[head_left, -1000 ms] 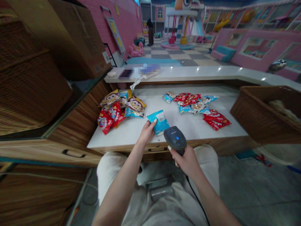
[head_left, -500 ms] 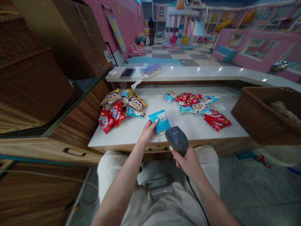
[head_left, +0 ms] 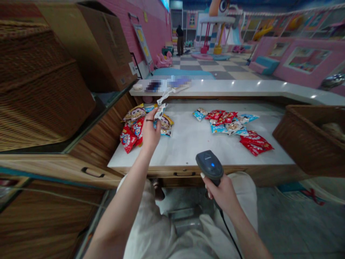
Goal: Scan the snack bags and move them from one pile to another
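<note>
My left hand [head_left: 151,130] is closed on a small blue-and-white snack bag [head_left: 160,110], just over the left pile of snack bags [head_left: 129,135]. Red, yellow and blue bags make up that pile, and my hand hides part of it. In my right hand [head_left: 223,190] is a dark grey barcode scanner [head_left: 209,164], with a blue light lit on its top. The scanner hangs in front of the desk edge, its black cord running down by my leg. A second pile of red and blue snack bags [head_left: 229,122] lies on the right part of the white desk [head_left: 185,147].
A wicker basket [head_left: 302,144] stands at the desk's right end. On the left are a large wicker basket [head_left: 45,97] and a cardboard box [head_left: 107,46]. A white cable [head_left: 164,96] hangs over the raised ledge [head_left: 215,87]. Far off stands a person [head_left: 180,39].
My left hand has carried the blue snack bag from near the scanner to the left pile. The scanner's blue light has come on. The view has shifted slightly.
</note>
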`<state>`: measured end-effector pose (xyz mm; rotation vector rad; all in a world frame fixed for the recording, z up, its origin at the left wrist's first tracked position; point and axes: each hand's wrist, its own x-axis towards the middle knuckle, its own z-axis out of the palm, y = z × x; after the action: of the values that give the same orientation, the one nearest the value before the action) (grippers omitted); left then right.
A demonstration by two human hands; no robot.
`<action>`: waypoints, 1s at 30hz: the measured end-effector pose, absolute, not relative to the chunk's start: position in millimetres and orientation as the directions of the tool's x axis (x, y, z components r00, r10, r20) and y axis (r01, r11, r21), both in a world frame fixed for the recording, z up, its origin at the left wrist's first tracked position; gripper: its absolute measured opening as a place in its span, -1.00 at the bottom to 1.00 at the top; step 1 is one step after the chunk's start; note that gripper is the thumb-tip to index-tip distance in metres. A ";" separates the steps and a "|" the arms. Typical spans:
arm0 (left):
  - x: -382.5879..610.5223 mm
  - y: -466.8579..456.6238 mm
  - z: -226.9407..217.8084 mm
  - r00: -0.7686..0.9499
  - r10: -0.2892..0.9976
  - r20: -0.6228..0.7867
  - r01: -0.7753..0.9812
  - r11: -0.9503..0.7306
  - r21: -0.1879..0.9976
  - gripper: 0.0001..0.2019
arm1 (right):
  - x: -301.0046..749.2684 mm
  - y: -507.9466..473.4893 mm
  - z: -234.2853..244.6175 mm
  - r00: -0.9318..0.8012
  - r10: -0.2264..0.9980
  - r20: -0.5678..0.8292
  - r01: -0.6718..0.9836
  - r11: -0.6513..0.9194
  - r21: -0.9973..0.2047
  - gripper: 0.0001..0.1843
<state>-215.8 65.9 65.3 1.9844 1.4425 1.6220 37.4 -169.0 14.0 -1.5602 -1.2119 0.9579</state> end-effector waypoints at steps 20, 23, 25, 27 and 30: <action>-60.2 146.7 25.2 0.422 0.820 0.386 0.753 -0.555 0.353 -0.29 | 59.3 -160.0 13.9 0.305 0.946 -0.107 0.251 -0.188 -0.950 -0.65; -17.8 172.1 15.7 0.426 0.856 0.292 0.802 -0.507 0.315 -0.25 | 65.3 -158.3 16.2 0.323 0.939 -0.117 0.257 -0.206 -0.944 -0.69; -1.9 188.4 10.8 0.431 0.867 0.250 0.823 -0.491 0.284 -0.22 | 68.9 -157.6 17.4 0.329 0.937 -0.117 0.255 -0.208 -0.944 -0.71; 4.9 200.9 6.5 0.443 0.874 0.200 0.834 -0.484 0.264 -0.22 | 71.2 -157.4 17.2 0.324 0.939 -0.113 0.259 -0.203 -0.944 -0.72; 2.0 205.6 1.9 0.457 0.878 0.139 0.843 -0.478 0.249 -0.29 | 71.7 -158.6 15.7 0.318 0.943 -0.102 0.281 -0.196 -0.939 -0.72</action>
<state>2.0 205.6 1.9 2.5561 1.5202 0.3745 71.7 -158.6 15.7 -1.6808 -1.1173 0.9197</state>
